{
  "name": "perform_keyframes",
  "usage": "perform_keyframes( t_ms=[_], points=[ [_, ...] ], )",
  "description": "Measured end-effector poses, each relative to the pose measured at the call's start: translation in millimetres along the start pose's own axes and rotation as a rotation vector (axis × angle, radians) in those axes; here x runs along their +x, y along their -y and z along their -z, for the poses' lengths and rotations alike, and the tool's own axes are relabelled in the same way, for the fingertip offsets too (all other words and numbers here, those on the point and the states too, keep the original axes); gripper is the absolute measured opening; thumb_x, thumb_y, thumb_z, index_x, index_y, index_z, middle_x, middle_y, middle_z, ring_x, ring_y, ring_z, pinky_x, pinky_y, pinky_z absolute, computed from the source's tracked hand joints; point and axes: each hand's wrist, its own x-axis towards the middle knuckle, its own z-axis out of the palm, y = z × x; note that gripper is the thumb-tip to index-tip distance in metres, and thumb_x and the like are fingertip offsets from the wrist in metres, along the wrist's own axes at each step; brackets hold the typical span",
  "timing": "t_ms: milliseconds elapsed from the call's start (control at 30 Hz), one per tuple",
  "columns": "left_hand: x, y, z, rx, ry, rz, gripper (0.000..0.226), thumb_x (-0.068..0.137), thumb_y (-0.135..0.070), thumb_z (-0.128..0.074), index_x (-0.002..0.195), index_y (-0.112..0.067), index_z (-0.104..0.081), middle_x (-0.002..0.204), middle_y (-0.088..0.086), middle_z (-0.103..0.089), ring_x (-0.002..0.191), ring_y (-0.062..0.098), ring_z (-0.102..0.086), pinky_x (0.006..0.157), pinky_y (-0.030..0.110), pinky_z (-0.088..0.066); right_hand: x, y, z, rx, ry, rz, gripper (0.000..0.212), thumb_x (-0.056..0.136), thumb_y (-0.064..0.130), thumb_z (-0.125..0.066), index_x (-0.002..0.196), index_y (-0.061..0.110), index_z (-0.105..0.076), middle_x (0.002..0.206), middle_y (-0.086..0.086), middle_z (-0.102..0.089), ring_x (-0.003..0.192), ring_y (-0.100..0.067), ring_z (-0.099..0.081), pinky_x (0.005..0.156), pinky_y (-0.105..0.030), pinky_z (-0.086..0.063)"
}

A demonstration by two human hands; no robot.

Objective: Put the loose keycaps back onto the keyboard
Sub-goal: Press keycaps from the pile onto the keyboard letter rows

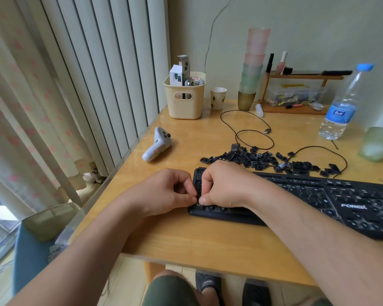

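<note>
Both hands are bunched up at the far left end of the keyboard (296, 195), down by its near-left corner. The left hand (164, 193) has its fingers curled in with thumb and forefinger pinched together, and the right hand (221, 186) is curled over the keyboard's left columns with its thumb pressed down next to the left thumb. I think there's a keycap between those fingertips, but it's hidden under the fingers, so can't say for sure.

The rest of the keycaps (263, 161) sit in a loose heap just behind the keyboard, trailing off toward its right half. Most of the keyboard is bare sockets, so barely started by the look of it.

What could go wrong from here:
- cap goes on crooked or rotated — push hard and the stem could bend or jam
- wrong cap for that socket, since they're all black and many lie upside down
- the right forearm lies across the keyboard's front edge, so a shift could nudge the whole board
- the cable (252, 138) loops right behind the heap — snag it and caps scatter
</note>
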Motion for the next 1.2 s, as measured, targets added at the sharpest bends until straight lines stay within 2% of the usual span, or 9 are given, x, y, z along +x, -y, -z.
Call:
perform_keyframes(
  t_ms=[200, 400, 500, 667, 800, 933, 1033, 1100, 1200],
  points=[
    [0, 5, 1, -0.082, -0.004, 0.026, 0.011, 0.088, -0.017, -0.080, 0.084, -0.014, -0.069, 0.065, -0.007, -0.054, 0.064, 0.011, -0.047, 0.065, 0.028, -0.040, -1, -9, 4, 0.080, 0.031, 0.052, 0.016, 0.083, 0.035, -0.084, 0.075, 0.026, -0.073, 0.073, 0.013, -0.066, 0.070, -0.004, -0.059, 0.063, -0.027, -0.045],
    [12, 12, 12, -0.288, 0.040, 0.065, 0.003, 0.088, -0.021, -0.072, 0.091, -0.021, -0.072, 0.087, 0.000, -0.063, 0.084, 0.015, -0.055, 0.084, 0.033, -0.041, -4, -50, 21, 0.166, -0.199, 0.062, 0.016, 0.090, 0.036, -0.077, 0.078, 0.030, -0.069, 0.069, 0.010, -0.059, 0.060, -0.007, -0.051, 0.056, -0.024, -0.036],
    [31, 2, 21, -0.181, 0.017, 0.174, 0.005, 0.098, -0.023, -0.069, 0.096, -0.019, -0.072, 0.084, 0.001, -0.061, 0.079, 0.015, -0.057, 0.075, 0.035, -0.051, 1, -69, 31, 0.168, -0.272, 0.042, 0.014, 0.091, 0.036, -0.076, 0.079, 0.031, -0.069, 0.074, 0.007, -0.064, 0.064, -0.010, -0.055, 0.058, -0.026, -0.043],
    [80, -18, 12, 0.279, -0.301, 0.089, 0.013, 0.096, -0.032, -0.066, 0.107, -0.035, -0.070, 0.091, -0.015, -0.065, 0.086, 0.009, -0.066, 0.071, 0.032, -0.056, 18, -82, 38, 0.191, -0.286, 0.039, 0.013, 0.091, 0.037, -0.074, 0.080, 0.032, -0.069, 0.075, 0.007, -0.065, 0.064, -0.010, -0.056, 0.059, -0.027, -0.045],
    [113, -12, 14, 0.413, -0.177, 0.055, 0.029, 0.094, -0.038, -0.070, 0.122, -0.041, -0.069, 0.108, -0.017, -0.064, 0.098, 0.004, -0.062, 0.087, 0.026, -0.052, 24, -85, 26, 0.212, -0.299, 0.075, 0.011, 0.092, 0.034, -0.071, 0.081, 0.034, -0.069, 0.076, 0.007, -0.067, 0.066, -0.008, -0.057, 0.061, -0.027, -0.047],
    [117, -3, 17, 0.594, -0.147, -0.043, 0.016, 0.093, -0.039, -0.072, 0.109, -0.037, -0.074, 0.103, -0.015, -0.066, 0.095, 0.005, -0.062, 0.088, 0.026, -0.052, 22, -91, 23, 0.243, -0.305, 0.100, 0.011, 0.092, 0.034, -0.071, 0.081, 0.035, -0.069, 0.076, 0.006, -0.067, 0.068, -0.011, -0.060, 0.063, -0.028, -0.050],
    [108, 10, 18, 0.413, -0.224, -0.058, 0.007, 0.094, -0.038, -0.073, 0.100, -0.038, -0.069, 0.094, -0.015, -0.068, 0.091, 0.003, -0.062, 0.085, 0.024, -0.050, 22, -92, 22, 0.273, -0.339, 0.131, 0.010, 0.092, 0.033, -0.071, 0.082, 0.036, -0.070, 0.076, 0.007, -0.067, 0.070, -0.010, -0.060, 0.060, -0.023, -0.048],
    [101, 9, 16, 0.017, -0.178, -0.087, 0.007, 0.097, -0.034, -0.072, 0.103, -0.031, -0.070, 0.095, -0.004, -0.073, 0.085, 0.009, -0.064, 0.085, 0.032, -0.053, 23, -90, 20, 0.288, -0.386, 0.165, 0.006, 0.091, 0.033, -0.073, 0.091, 0.039, -0.070, 0.080, 0.010, -0.065, 0.074, -0.007, -0.058, 0.063, -0.020, -0.045],
    [92, -9, 5, -0.425, -0.046, -0.144, 0.022, 0.098, -0.028, -0.063, 0.112, -0.012, -0.070, 0.099, 0.009, -0.074, 0.081, 0.015, -0.059, 0.077, 0.028, -0.052, 24, -87, 16, 0.309, -0.514, 0.272, 0.034, 0.089, 0.029, -0.075, 0.116, 0.048, -0.066, 0.095, 0.016, -0.057, 0.084, -0.005, -0.057, 0.071, -0.017, -0.045]
  ],
)
